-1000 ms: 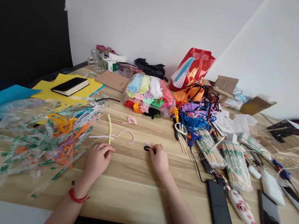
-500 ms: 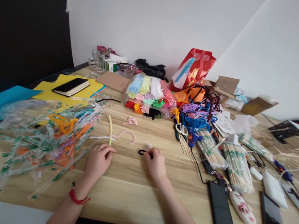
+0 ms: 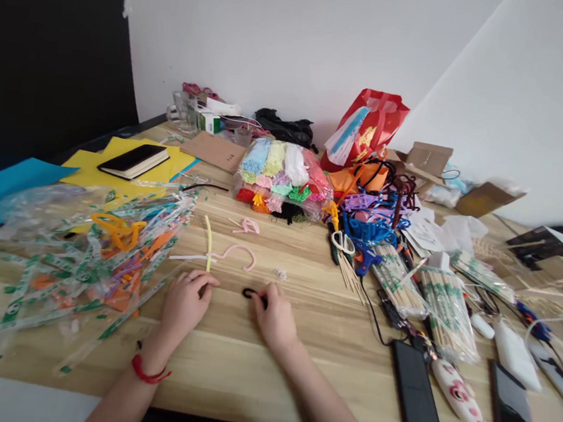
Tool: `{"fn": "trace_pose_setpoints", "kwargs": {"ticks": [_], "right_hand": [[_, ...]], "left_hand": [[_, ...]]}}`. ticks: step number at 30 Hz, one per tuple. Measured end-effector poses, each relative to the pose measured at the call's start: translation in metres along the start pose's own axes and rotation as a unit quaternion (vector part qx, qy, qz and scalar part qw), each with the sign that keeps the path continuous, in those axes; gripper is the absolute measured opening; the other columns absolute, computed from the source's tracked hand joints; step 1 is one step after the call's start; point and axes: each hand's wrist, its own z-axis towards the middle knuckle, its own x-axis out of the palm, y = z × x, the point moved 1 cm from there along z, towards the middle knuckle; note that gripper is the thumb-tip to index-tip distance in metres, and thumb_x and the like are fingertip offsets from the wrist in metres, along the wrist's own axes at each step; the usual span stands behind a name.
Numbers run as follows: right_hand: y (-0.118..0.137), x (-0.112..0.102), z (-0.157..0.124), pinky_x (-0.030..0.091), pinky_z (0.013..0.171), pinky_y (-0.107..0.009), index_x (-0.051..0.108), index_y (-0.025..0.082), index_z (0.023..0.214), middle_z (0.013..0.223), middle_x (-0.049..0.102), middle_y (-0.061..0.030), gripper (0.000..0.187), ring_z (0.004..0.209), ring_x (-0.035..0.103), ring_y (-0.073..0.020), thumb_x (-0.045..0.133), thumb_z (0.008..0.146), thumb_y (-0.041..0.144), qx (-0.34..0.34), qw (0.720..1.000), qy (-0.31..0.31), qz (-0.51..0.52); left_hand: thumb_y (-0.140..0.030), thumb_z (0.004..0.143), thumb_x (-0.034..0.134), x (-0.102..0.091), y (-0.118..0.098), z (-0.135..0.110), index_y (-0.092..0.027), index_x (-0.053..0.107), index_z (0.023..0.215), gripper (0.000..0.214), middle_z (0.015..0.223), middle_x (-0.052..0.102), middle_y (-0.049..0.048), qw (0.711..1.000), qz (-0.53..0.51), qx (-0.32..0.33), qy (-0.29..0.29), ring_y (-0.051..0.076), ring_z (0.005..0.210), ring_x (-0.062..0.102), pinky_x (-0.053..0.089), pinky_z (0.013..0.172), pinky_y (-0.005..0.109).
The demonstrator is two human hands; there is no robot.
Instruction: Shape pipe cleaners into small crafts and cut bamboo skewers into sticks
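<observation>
My right hand (image 3: 276,319) pinches a short black pipe cleaner (image 3: 249,293) bent into a small loop, just above the tabletop; the rest of it is hidden by the fingers. Resting on the wood, my left hand (image 3: 185,300) has loosely curved fingers, with a gap between thumb and forefinger and nothing plainly held. Just beyond its fingertips lies a yellow pipe cleaner (image 3: 208,238), crossed by a pale lilac one (image 3: 187,257). A hook-shaped pink pipe cleaner (image 3: 255,258) touches them. A folded pink piece (image 3: 249,226) and a small clump of clear bits (image 3: 280,274) lie farther off.
Plastic wrappers (image 3: 15,304) and pipe cleaner scraps cover the left. A bag of coloured pipe cleaners (image 3: 293,165) sits at the back, near a red bag (image 3: 386,124). To the right are scissors (image 3: 343,243), a blue glue gun (image 3: 367,260), bagged sticks (image 3: 444,315) and a phone (image 3: 417,400).
My right hand has moved left and slightly toward me with the black pipe cleaner, uncovering the clear bits. My left hand has stayed in place.
</observation>
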Motion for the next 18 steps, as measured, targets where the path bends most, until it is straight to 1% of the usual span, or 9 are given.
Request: {"fn": "trace_pose_setpoints", "kwargs": {"ticks": [2, 4, 7, 9, 11, 14, 15, 16, 18], "right_hand": [[0.006, 0.008, -0.005, 0.036, 0.056, -0.024, 0.047, 0.022, 0.08, 0.081, 0.059, -0.0043, 0.008, 0.067, 0.058, -0.0173, 0.049, 0.087, 0.025, -0.01, 0.999, 0.027, -0.016], [0.004, 0.007, -0.001, 0.035, 0.054, -0.024, 0.048, 0.02, 0.081, 0.084, 0.059, -0.0065, 0.008, 0.066, 0.058, -0.0174, 0.046, 0.088, 0.023, 0.01, 0.999, 0.019, -0.043], [-0.009, -0.012, 0.011, 0.036, 0.057, -0.024, 0.051, 0.019, 0.081, 0.086, 0.059, -0.0076, 0.008, 0.068, 0.058, -0.0169, 0.046, 0.087, 0.021, 0.045, 0.998, -0.031, -0.038], [-0.02, -0.03, 0.014, 0.037, 0.06, -0.023, 0.052, 0.019, 0.079, 0.081, 0.06, -0.0049, 0.006, 0.07, 0.057, -0.016, 0.052, 0.085, 0.023, 0.046, 0.998, -0.052, 0.015], [-0.028, -0.045, 0.01, 0.038, 0.061, -0.022, 0.054, 0.02, 0.075, 0.073, 0.06, -0.0012, 0.009, 0.069, 0.056, -0.0146, 0.059, 0.08, 0.026, 0.016, 0.997, -0.013, 0.079], [-0.032, -0.052, -0.001, 0.036, 0.057, -0.02, 0.057, 0.02, 0.067, 0.066, 0.06, 0.0022, 0.012, 0.063, 0.054, -0.0122, 0.065, 0.074, 0.024, -0.036, 0.985, 0.124, 0.113], [-0.033, -0.051, -0.003, 0.036, 0.056, -0.02, 0.057, 0.02, 0.066, 0.065, 0.06, 0.0022, 0.011, 0.062, 0.054, -0.0119, 0.065, 0.073, 0.023, -0.038, 0.983, 0.151, 0.102], [-0.034, -0.05, -0.003, 0.035, 0.056, -0.02, 0.058, 0.019, 0.067, 0.067, 0.06, 0.0015, 0.009, 0.061, 0.054, -0.0119, 0.063, 0.074, 0.021, -0.025, 0.985, 0.149, 0.079], [-0.036, -0.048, 0.001, 0.035, 0.057, -0.022, 0.058, 0.018, 0.071, 0.074, 0.062, -0.0016, 0.007, 0.062, 0.054, -0.0126, 0.058, 0.077, 0.02, 0.024, 0.996, 0.08, 0.016]], "left_hand": [[-0.015, 0.077, 0.046, 0.0, 0.0, 0.0, -0.023, 0.065, 0.076, 0.021, 0.086, 0.066, 0.0019, 1.0, 0.0, -0.002, -0.001, 0.02, 0.082, 0.058, 0.043, 0.078, 0.033], [-0.015, 0.077, 0.046, 0.0, 0.0, 0.0, -0.023, 0.065, 0.076, 0.021, 0.087, 0.066, 0.002, 1.0, -0.001, 0.0, -0.002, 0.02, 0.082, 0.058, 0.043, 0.078, 0.033], [-0.015, 0.077, 0.046, 0.0, -0.001, 0.0, -0.023, 0.065, 0.076, 0.021, 0.087, 0.066, 0.0021, 1.0, -0.002, 0.0, -0.001, 0.021, 0.082, 0.058, 0.043, 0.078, 0.033], [-0.015, 0.077, 0.046, 0.001, -0.001, 0.001, -0.023, 0.065, 0.076, 0.021, 0.086, 0.066, 0.0021, 1.0, 0.0, -0.001, 0.001, 0.021, 0.082, 0.058, 0.042, 0.077, 0.033], [-0.015, 0.078, 0.046, 0.001, 0.0, 0.001, -0.023, 0.065, 0.076, 0.021, 0.086, 0.066, 0.0019, 1.0, 0.0, -0.002, 0.002, 0.021, 0.082, 0.058, 0.042, 0.077, 0.033], [-0.016, 0.078, 0.046, 0.0, 0.0, 0.001, -0.023, 0.065, 0.076, 0.021, 0.087, 0.066, 0.0019, 1.0, -0.001, 0.002, -0.002, 0.021, 0.082, 0.058, 0.042, 0.078, 0.033], [-0.016, 0.078, 0.046, 0.0, 0.0, 0.001, -0.023, 0.065, 0.076, 0.021, 0.087, 0.066, 0.002, 1.0, -0.001, 0.002, -0.004, 0.02, 0.082, 0.058, 0.042, 0.078, 0.033], [-0.015, 0.078, 0.046, 0.0, 0.0, 0.001, -0.023, 0.066, 0.076, 0.021, 0.087, 0.066, 0.0021, 1.0, -0.001, 0.004, -0.005, 0.02, 0.082, 0.058, 0.042, 0.078, 0.033], [-0.015, 0.077, 0.046, 0.0, -0.001, 0.001, -0.022, 0.066, 0.076, 0.021, 0.086, 0.066, 0.0022, 1.0, -0.002, 0.005, -0.004, 0.02, 0.082, 0.058, 0.042, 0.079, 0.033]]}}
